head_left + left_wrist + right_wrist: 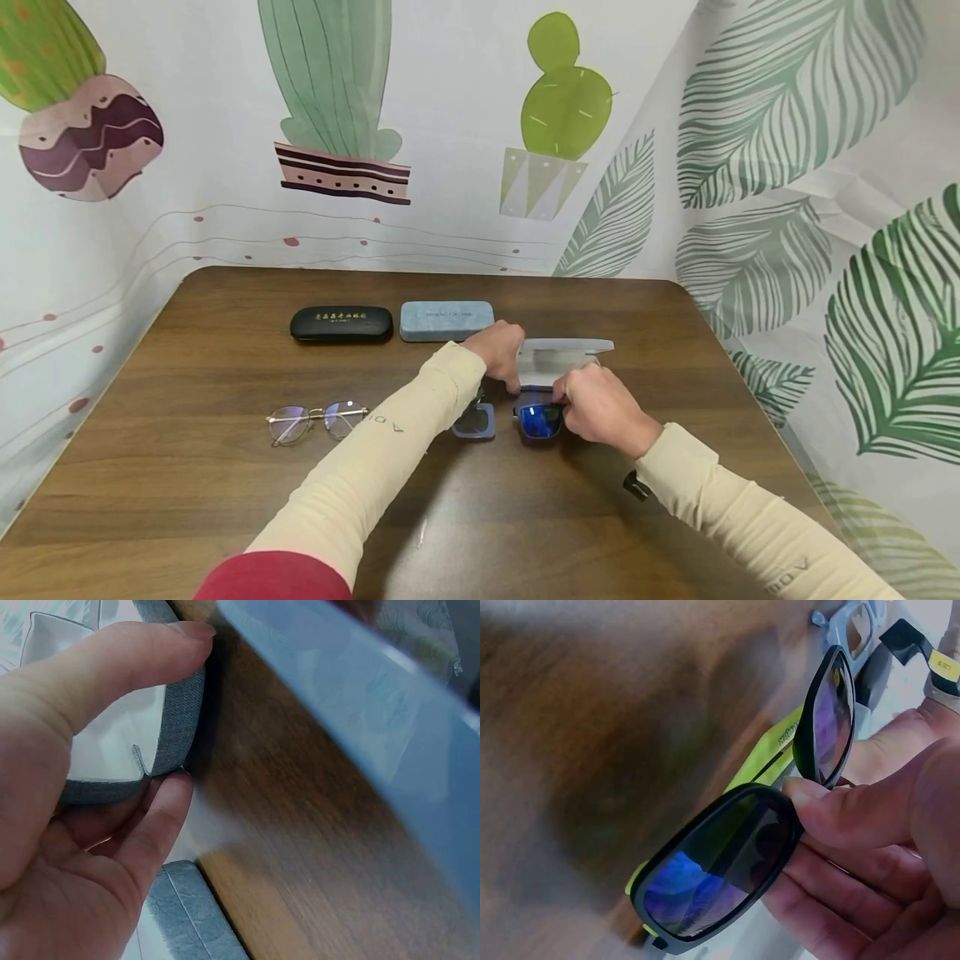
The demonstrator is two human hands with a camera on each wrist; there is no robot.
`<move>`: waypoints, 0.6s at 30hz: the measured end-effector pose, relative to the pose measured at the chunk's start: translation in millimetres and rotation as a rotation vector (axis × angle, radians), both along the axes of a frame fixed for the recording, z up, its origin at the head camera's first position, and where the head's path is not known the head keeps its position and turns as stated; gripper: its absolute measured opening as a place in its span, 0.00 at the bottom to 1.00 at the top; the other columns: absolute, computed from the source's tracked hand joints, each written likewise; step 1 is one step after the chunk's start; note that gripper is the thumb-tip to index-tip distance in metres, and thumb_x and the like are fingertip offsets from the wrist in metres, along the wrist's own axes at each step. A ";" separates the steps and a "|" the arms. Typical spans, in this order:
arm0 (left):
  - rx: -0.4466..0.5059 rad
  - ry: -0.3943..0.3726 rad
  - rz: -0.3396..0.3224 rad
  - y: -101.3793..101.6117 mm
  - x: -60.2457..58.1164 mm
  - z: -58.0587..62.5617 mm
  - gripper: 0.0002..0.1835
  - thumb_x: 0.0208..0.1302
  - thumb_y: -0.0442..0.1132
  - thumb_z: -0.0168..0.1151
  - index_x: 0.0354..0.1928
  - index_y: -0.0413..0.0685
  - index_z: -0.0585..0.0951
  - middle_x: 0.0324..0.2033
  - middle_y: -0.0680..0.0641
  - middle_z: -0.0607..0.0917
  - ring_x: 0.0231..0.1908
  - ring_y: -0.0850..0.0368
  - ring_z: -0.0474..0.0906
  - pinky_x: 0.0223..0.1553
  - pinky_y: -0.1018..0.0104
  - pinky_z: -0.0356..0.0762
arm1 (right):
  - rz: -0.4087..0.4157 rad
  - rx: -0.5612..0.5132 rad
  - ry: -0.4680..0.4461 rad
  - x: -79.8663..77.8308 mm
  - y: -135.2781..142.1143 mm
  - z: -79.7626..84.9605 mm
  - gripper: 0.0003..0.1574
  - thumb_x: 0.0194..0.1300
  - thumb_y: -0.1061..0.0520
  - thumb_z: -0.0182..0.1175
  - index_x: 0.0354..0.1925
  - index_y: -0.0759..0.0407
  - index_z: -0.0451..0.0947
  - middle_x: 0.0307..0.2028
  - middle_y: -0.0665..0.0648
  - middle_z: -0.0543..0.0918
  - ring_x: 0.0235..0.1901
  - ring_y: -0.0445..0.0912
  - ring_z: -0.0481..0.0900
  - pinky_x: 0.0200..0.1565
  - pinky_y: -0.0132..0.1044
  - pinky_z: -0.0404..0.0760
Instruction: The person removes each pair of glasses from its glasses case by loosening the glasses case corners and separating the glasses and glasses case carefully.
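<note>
My left hand [498, 350] grips the near left side of an opened glasses case [566, 360]. In the left wrist view, the thumb [150, 652] lies over the rim of the case [184, 705], with fingers curled underneath; its outside is grey-blue and its lining white. My right hand [600, 404] pinches dark-framed sunglasses [540, 422] in front of the case. The right wrist view shows the sunglasses' [705, 877] blue mirrored lenses and yellow-green temples, with thumb and fingers at the bridge. Light-blue-framed sunglasses [486, 422] lie beside my left forearm, partly hidden by it.
Thin metal-framed eyeglasses [315, 414] lie on the wooden table [187, 467] at left, near the left sleeve. Farther back are a closed black glasses case [341, 325] and a closed light blue case [447, 323]. A patterned cloth [450, 100] hangs behind the table.
</note>
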State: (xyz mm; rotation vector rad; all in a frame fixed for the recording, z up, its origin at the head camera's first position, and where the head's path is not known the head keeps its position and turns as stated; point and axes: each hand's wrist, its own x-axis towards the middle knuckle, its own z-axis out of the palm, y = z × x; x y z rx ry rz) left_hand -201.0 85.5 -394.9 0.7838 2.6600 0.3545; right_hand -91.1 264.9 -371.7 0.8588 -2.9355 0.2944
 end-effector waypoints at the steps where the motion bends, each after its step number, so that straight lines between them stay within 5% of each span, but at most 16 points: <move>1: -0.001 0.000 0.000 0.0 -0.1 -0.2 0.25 0.42 0.46 0.87 0.38 0.46 0.82 0.34 0.50 0.85 0.35 0.56 0.77 0.39 0.64 0.80 | 0.000 -0.003 -0.005 0.1 -0.2 -1.5 0.19 0.42 0.75 0.55 0.19 0.54 0.84 0.21 0.47 0.85 0.21 0.38 0.71 0.26 0.35 0.75; 18: -0.001 0.001 0.014 -0.2 2.1 1.4 0.25 0.41 0.46 0.88 0.37 0.47 0.81 0.34 0.50 0.85 0.35 0.56 0.77 0.39 0.64 0.80 | 0.017 -0.003 -0.122 -3.9 0.1 -9.9 0.18 0.43 0.76 0.58 0.23 0.56 0.85 0.22 0.48 0.84 0.23 0.39 0.71 0.28 0.33 0.74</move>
